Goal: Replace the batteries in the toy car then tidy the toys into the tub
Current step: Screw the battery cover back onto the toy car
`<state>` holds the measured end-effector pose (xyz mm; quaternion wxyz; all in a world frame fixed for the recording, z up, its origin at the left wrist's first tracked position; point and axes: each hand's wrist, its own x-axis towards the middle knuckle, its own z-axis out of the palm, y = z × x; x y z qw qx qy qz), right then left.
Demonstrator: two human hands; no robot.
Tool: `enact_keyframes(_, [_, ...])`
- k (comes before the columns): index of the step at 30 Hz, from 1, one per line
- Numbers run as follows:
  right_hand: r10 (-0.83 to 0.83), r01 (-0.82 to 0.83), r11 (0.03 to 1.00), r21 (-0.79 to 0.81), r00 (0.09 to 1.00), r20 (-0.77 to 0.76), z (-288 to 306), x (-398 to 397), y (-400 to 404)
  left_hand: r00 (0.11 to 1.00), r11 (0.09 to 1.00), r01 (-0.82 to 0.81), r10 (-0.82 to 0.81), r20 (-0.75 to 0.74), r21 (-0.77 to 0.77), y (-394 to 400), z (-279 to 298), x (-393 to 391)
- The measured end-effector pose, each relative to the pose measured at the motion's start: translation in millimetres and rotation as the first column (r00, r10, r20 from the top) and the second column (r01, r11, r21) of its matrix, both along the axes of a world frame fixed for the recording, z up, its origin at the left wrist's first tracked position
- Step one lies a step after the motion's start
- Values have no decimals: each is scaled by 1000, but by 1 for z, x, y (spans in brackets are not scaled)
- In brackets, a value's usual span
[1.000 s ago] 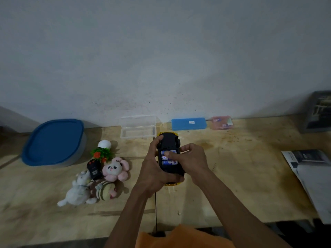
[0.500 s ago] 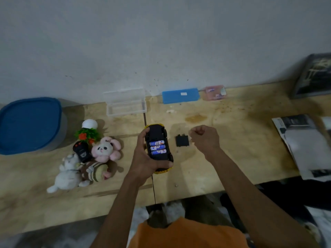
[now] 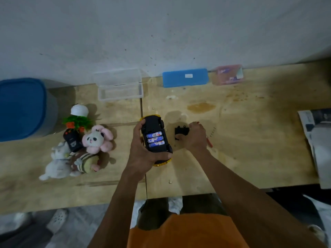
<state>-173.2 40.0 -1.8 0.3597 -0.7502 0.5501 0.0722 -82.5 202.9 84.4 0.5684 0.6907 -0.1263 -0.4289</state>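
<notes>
Our right hand (image 3: 194,136) has just reached the small black plastic battery cover (image 3: 181,131) on the desk; our left hand (image 3: 143,151) holds the upturned yellow-and-black toy car (image 3: 157,138), three batteries seated.

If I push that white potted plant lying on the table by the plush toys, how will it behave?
The potted plant lies on its side, so its round white pot would probably roll. It looks like plastic, likely light. Its leaves touch the pink plush, which may get nudged.
</notes>
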Motion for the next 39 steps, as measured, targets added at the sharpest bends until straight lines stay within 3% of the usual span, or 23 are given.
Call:
enact_keyframes(8, [-58, 58, 998, 23, 998, 9, -9, 3, -3, 1000, 999, -27, 27, -8, 23, -2, -6, 3])
enact_keyframes(13, [-168, 162, 984, 70, 980, 106, -7, 3, -11, 999, 999, -27, 28, -21, 34, 1, -7, 5])
enact_keyframes(18, [-68, 64, 998, 24, 981, 179, -6, -1, -14, 999, 998, -37, 38, -20, 52, 6, -6, 7])
enact_keyframes(22, [-118, 111, 993, 42, 962, 244, -4, -3, -16, 999, 998, -41, 42, -25, 45, 10, -1, 8])
enact_keyframes(26, [-92, 93, 996, 4, 983, 161, -1, -2, -18, 998, 998, -48, 50, -36, 36, 15, 3, 8])
enact_keyframes(39, [-219, 210, 976, 65, 947, 234, 7, -5, -12, 997, 998, -57, 55, -56, -41, 35, 18, 7])
